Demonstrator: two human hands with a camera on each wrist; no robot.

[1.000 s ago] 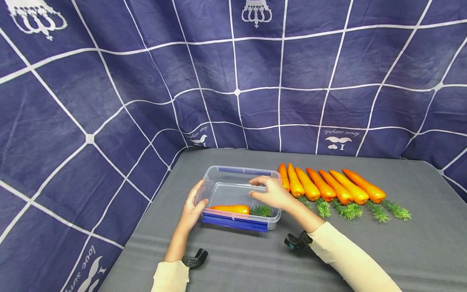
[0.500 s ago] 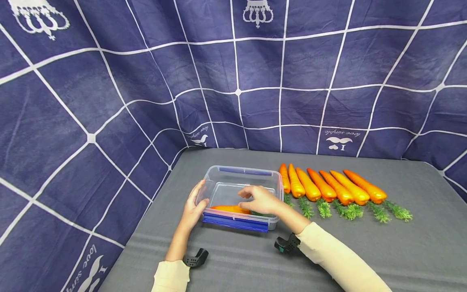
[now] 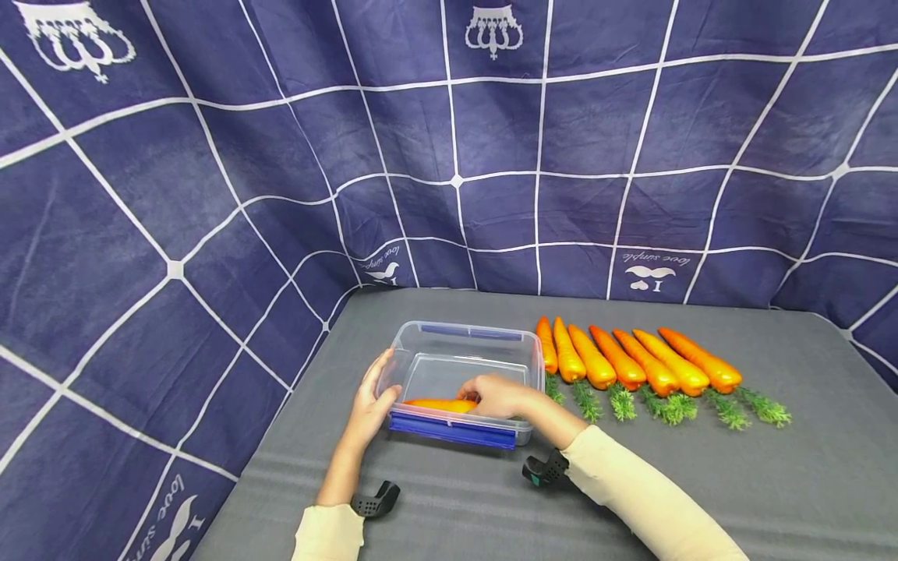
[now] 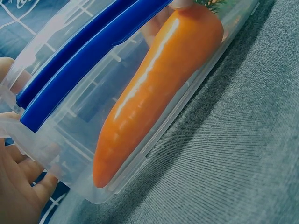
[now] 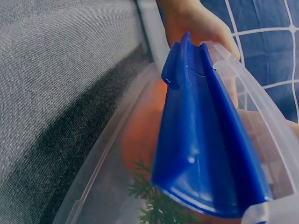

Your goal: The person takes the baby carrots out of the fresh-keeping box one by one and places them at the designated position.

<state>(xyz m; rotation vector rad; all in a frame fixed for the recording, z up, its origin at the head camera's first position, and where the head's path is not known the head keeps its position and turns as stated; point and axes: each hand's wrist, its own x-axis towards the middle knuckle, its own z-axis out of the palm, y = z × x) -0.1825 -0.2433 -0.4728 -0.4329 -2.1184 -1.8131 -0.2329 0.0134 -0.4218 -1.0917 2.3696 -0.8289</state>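
Note:
A clear plastic food container (image 3: 466, 329) with blue clip flaps stands on the grey cloth, its lid off. Inside, along the front wall, lies one orange toy carrot (image 3: 438, 405) with green leaves (image 5: 161, 205) at its thick end. My left hand (image 3: 368, 401) holds the container at its left end, thumb at the front corner and fingers along the outer wall. Reaching over the right side, my right hand (image 3: 494, 396) grips the carrot's thick end. In the left wrist view, the carrot (image 4: 149, 98) shows through the wall, with right-hand fingertips (image 4: 181, 3) on it.
Several more carrots (image 3: 627, 362) lie side by side right of the container, leaves toward me. Grey cloth (image 3: 449, 499) covers the table. A blue curtain (image 3: 491, 210) with white lines hangs behind and at the left.
My right hand has moved left and down inside the container and now grips the carrot's thick end. The left hand stays at the container's left end.

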